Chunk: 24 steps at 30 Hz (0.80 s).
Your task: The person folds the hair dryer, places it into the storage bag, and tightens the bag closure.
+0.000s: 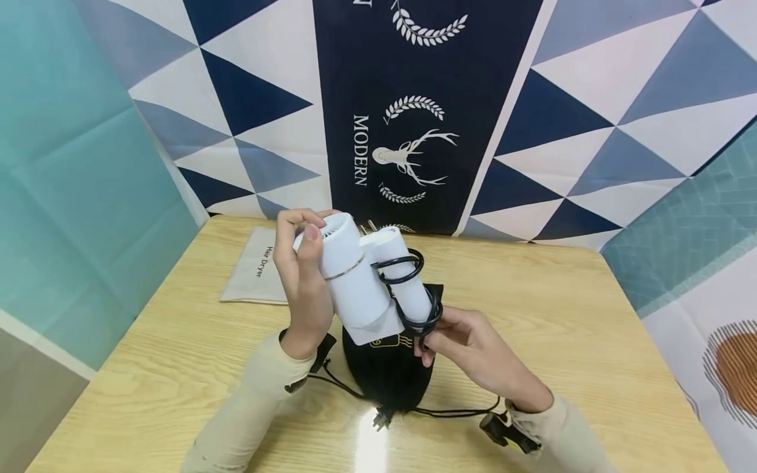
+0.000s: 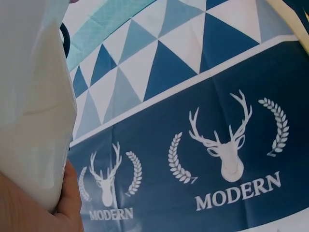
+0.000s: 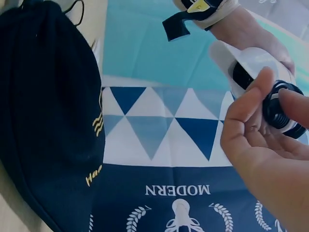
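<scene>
A white hair dryer (image 1: 361,289) with a folded handle is held up over the table. My left hand (image 1: 304,276) grips its barrel near the vented end, thumb on one side and fingers on the other. A black cord (image 1: 421,322) loops round the handle. At the handle's end my right hand (image 1: 473,348) holds the coiled cord between thumb and fingers, as the right wrist view also shows. Below the dryer lies a black drawstring bag (image 1: 390,381) with yellow print. In the left wrist view the white dryer (image 2: 34,96) fills the left side.
A light grey pouch (image 1: 254,279) printed "Hair Dryer" lies at the back left of the wooden table (image 1: 532,289). The bag's black drawstrings (image 1: 455,412) stretch out to both sides. A patterned cloth (image 1: 408,79) hangs behind the table.
</scene>
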Motion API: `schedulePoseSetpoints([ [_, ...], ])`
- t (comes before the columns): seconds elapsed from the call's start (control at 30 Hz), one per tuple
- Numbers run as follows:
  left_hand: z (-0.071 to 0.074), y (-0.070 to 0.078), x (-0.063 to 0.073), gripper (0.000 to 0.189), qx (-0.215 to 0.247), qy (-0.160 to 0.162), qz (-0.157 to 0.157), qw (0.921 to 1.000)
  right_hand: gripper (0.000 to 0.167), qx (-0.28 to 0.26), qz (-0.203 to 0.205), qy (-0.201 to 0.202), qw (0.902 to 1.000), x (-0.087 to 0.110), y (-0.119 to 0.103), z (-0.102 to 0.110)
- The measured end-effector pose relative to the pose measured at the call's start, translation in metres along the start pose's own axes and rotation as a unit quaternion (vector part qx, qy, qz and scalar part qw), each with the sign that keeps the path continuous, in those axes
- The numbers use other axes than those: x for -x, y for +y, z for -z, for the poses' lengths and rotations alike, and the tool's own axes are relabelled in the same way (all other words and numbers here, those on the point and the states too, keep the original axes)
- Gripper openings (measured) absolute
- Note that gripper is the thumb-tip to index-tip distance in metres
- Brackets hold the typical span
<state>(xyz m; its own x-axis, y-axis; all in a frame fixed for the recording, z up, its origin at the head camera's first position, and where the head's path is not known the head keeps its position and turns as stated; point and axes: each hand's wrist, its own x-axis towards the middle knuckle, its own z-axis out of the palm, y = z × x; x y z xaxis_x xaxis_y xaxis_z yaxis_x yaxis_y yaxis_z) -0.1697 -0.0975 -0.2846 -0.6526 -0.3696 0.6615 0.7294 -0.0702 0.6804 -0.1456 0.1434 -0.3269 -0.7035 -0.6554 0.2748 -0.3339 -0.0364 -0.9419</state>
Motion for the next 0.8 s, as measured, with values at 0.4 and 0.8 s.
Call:
schedulePoseSetpoints([
  [0.4, 0.003, -0.012, -0.016, 0.033, -0.032, -0.061, 0.053, 0.9962, 0.011, 0.059, 0.012, 0.075, 0.9954, 0.002, -0.003, -0.006],
  [0.8, 0.028, -0.025, -0.018, 0.055, -0.136, -0.189, 0.107, 0.9667, 0.020, -0.010, 0.019, 0.120, 0.9925, 0.010, -0.003, -0.007],
])
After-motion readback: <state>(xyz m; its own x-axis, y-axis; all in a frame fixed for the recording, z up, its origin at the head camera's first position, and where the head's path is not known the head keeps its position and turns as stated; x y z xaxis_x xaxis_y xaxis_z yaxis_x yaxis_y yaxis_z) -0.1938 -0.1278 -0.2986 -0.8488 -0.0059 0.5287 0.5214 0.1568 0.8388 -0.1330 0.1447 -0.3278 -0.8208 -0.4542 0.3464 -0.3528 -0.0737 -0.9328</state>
